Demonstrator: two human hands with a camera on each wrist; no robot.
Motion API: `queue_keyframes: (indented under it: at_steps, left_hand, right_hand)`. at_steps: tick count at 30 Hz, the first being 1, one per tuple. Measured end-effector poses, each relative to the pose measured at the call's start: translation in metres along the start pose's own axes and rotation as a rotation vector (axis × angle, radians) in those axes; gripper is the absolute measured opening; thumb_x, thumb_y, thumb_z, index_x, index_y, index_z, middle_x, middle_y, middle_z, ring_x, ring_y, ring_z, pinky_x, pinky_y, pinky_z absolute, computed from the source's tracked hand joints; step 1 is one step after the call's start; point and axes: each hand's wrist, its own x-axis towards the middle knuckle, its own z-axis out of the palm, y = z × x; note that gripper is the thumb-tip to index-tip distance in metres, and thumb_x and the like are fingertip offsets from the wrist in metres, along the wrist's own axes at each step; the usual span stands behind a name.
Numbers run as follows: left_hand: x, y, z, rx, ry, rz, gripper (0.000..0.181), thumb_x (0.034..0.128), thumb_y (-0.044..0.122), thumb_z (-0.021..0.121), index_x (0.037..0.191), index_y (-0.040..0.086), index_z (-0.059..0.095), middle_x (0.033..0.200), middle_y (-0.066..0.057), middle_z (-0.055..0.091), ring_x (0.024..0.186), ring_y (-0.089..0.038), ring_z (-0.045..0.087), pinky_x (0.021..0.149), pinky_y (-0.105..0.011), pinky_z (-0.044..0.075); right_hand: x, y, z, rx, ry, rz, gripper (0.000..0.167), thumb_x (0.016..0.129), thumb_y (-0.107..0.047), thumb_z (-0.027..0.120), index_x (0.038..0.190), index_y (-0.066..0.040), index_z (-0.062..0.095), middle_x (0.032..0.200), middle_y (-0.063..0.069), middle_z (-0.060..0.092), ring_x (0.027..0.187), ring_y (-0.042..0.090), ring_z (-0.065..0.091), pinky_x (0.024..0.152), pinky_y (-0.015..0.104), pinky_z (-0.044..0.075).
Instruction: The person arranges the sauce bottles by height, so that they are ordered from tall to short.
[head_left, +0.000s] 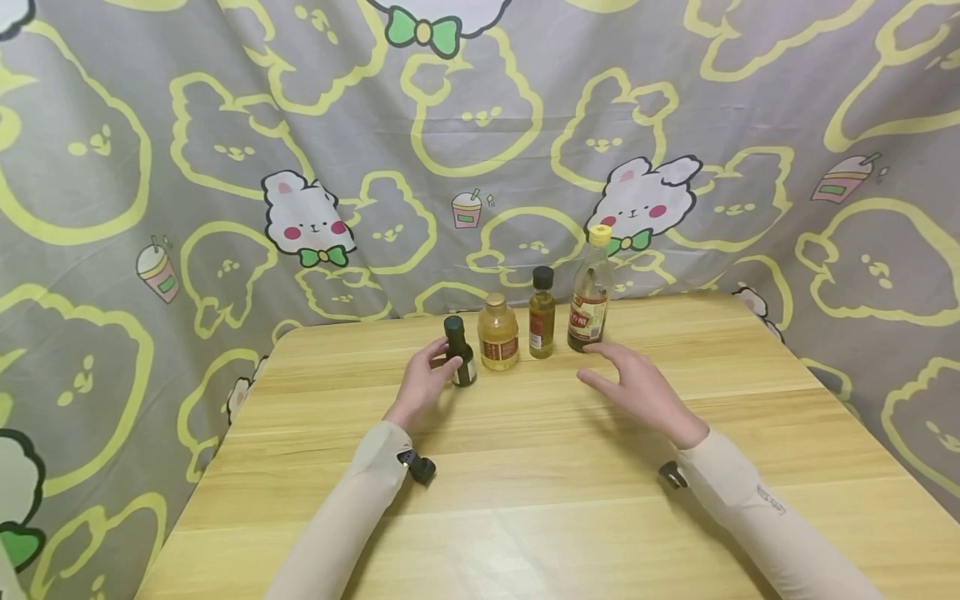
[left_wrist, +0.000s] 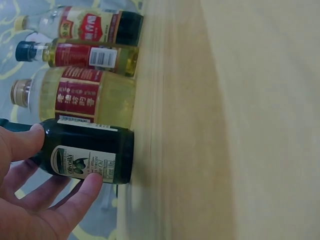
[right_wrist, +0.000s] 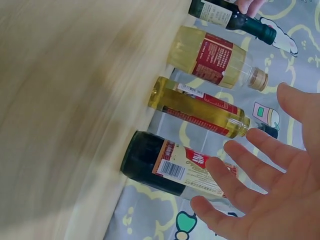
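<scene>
On the wooden table (head_left: 517, 500) a row of bottles stands upright. Leftmost is a small dark green olive oil bottle (head_left: 464, 367), its label (left_wrist: 80, 162) facing the left wrist camera. My left hand (head_left: 426, 379) holds it, thumb at the shoulder and fingers along the other side. Beside it come a round jar-like bottle of pale yellow oil (head_left: 498, 333) with a cork-coloured cap and a slim bottle of golden oil (head_left: 542, 321) with a black cap. A tall, yellow-capped bottle of dark liquid (head_left: 588, 312) ends the row. Near its base my right hand (head_left: 637, 387) hovers with spread fingers, holding nothing.
Behind the bottles hangs a grey curtain (head_left: 480, 125) with cartoon animals, close to the table's back edge. It also runs along both sides. A small dark camera mount (head_left: 422, 468) sits at the left wrist, another (head_left: 672, 475) at the right.
</scene>
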Motion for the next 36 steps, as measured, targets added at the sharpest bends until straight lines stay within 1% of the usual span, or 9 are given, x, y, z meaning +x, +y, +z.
queue_keyframes:
  at_steps: [4,8,15,23,26,29,31,33,36]
  left_hand:
    - [0.005,-0.002,0.000,0.003,0.013,0.001,0.056,0.1012,0.020,0.066,0.153,0.010,0.047,0.150,-0.018,0.053,0.132,-0.038,0.056,0.105,-0.048,0.052]
    - [0.009,-0.003,0.000,-0.007,0.023,-0.016,0.056,0.1014,0.021,0.066,0.153,0.012,0.047,0.149,-0.017,0.054,0.132,-0.037,0.057,0.105,-0.047,0.052]
    - [0.014,-0.003,0.000,-0.015,0.052,-0.001,0.056,0.1015,0.020,0.065,0.153,0.011,0.047,0.149,-0.018,0.054,0.130,-0.038,0.058,0.105,-0.047,0.052]
    - [0.016,-0.003,0.004,-0.021,0.083,-0.006,0.055,0.1007,0.018,0.066,0.152,0.009,0.048,0.149,-0.019,0.054,0.129,-0.038,0.059,0.103,-0.046,0.053]
    - [0.015,-0.003,0.005,-0.014,0.081,-0.008,0.055,0.1009,0.022,0.067,0.152,0.010,0.048,0.148,-0.018,0.055,0.130,-0.038,0.059,0.104,-0.046,0.053]
    - [0.012,-0.004,0.003,0.010,0.077,-0.012,0.059,0.1016,0.028,0.065,0.154,0.012,0.045,0.151,-0.017,0.053,0.134,-0.038,0.055,0.107,-0.047,0.051]
    - [0.008,-0.004,0.000,0.043,0.076,-0.013,0.062,0.1019,0.033,0.064,0.156,0.013,0.041,0.154,-0.016,0.050,0.138,-0.038,0.051,0.111,-0.050,0.046]
    - [0.002,-0.003,-0.003,0.082,0.079,-0.019,0.066,0.1024,0.038,0.061,0.158,0.014,0.037,0.158,-0.015,0.045,0.144,-0.038,0.044,0.116,-0.054,0.040]
    - [-0.008,0.000,-0.010,0.166,0.084,-0.028,0.069,0.1033,0.048,0.055,0.160,0.015,0.034,0.162,-0.013,0.039,0.149,-0.039,0.035,0.121,-0.058,0.030]
  right_hand:
    - [-0.001,-0.002,-0.001,0.000,0.002,-0.017,0.056,0.101,-0.037,0.066,0.143,-0.003,0.055,0.147,0.021,0.055,0.138,0.045,0.048,0.115,0.063,0.036]
    - [-0.002,-0.002,0.000,0.000,0.001,-0.028,0.056,0.101,-0.037,0.065,0.143,-0.002,0.055,0.147,0.022,0.056,0.137,0.046,0.048,0.114,0.064,0.036]
    - [-0.002,0.000,-0.001,-0.005,0.001,-0.019,0.060,0.101,-0.045,0.062,0.144,-0.004,0.054,0.148,0.021,0.054,0.139,0.045,0.048,0.116,0.063,0.035]
    - [-0.002,0.002,-0.002,-0.007,-0.001,-0.011,0.060,0.101,-0.041,0.064,0.146,-0.004,0.052,0.151,0.023,0.050,0.141,0.046,0.043,0.116,0.065,0.032]
    - [-0.003,0.002,-0.002,-0.010,0.001,-0.014,0.060,0.101,-0.042,0.064,0.147,-0.004,0.052,0.152,0.023,0.050,0.142,0.046,0.043,0.116,0.065,0.032]
    - [-0.004,0.002,-0.003,-0.014,0.002,-0.016,0.060,0.101,-0.040,0.065,0.147,-0.004,0.051,0.153,0.022,0.049,0.142,0.045,0.043,0.117,0.064,0.032]
    - [-0.004,0.002,-0.005,-0.015,0.003,-0.016,0.060,0.101,-0.038,0.066,0.148,-0.004,0.050,0.153,0.022,0.048,0.142,0.044,0.042,0.117,0.064,0.032]
    - [-0.005,0.002,-0.007,-0.019,0.007,-0.013,0.061,0.101,-0.038,0.066,0.149,-0.004,0.049,0.154,0.022,0.047,0.142,0.045,0.042,0.117,0.064,0.032]
    - [-0.006,0.003,-0.012,-0.023,0.015,-0.004,0.063,0.101,-0.040,0.064,0.151,-0.005,0.046,0.156,0.021,0.046,0.143,0.044,0.041,0.116,0.065,0.032]
